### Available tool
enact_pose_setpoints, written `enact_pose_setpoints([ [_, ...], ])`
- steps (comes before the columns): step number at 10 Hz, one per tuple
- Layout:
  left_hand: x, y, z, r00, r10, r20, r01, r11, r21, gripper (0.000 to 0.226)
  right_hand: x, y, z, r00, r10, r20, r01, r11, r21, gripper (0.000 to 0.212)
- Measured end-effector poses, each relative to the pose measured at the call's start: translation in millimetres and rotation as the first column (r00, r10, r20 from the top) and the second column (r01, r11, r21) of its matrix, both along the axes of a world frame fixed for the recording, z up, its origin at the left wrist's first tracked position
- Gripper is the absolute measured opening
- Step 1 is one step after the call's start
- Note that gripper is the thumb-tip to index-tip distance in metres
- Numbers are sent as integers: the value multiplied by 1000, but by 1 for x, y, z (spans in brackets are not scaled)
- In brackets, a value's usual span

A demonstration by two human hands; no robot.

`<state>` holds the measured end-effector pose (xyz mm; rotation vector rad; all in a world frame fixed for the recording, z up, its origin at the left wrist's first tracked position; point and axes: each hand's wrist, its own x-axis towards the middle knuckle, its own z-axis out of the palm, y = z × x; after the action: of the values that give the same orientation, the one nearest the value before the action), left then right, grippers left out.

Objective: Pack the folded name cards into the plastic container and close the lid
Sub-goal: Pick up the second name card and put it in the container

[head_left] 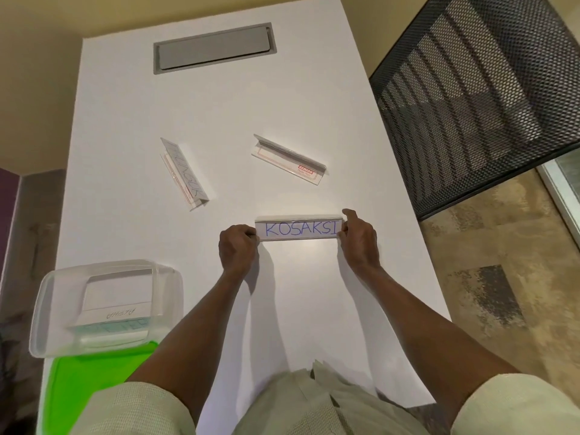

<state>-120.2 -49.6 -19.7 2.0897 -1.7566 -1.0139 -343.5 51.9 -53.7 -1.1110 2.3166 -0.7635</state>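
white tabletop (194, 114) with a grey cable hatch (213, 48) at the far end, black mesh chair (477, 98) off to the right, patterned floor beyond. both hands are on the card marked "kosaksi" (299, 229), near the middle of the table and towards the person: left hand (237, 248) pinches its left end, right hand (357, 240) pinches its right end, fingers closed on the short edges with the lettering clear between them; right index finger looks slightly raised above the top fold. cannot tell if the card's lower edge touches the table or is just lifted. two more folded cards lie further out, one tilted at left (185, 174), one at right (288, 160), both well apart from the hands. clear plastic container (44, 309) sits at the near left corner, open, with cards already inside (116, 302); green lid (91, 387) partly under it on the near side. card likely light, thin, glossy sleeve so a bit slippery, and it will flex or pop open at the fold if squeezed mid-span; end grip as shown seems best, firm but not crushing. packing is partway done, lid not yet on.
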Motion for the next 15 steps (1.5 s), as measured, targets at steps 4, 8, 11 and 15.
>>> enact_pose_setpoints([
  [4,8,1,-7,999,-25,-25,26,998,56,16,-1,4,6,984,-72,165,57,994,92,22],
  [8,25,-13,0,876,-463,137,483,852,-203,47,-41,0,27,967,256,-3,-251,951,182,51],
  [11,16,-29,0,673,-665,324,717,694,-65,58,-39,-17,24,875,482,-50,-455,854,253,65],
  [15,5,-37,-1,627,-695,353,749,662,-28,41,-37,-23,16,850,517,-101,-478,837,267,48],
])
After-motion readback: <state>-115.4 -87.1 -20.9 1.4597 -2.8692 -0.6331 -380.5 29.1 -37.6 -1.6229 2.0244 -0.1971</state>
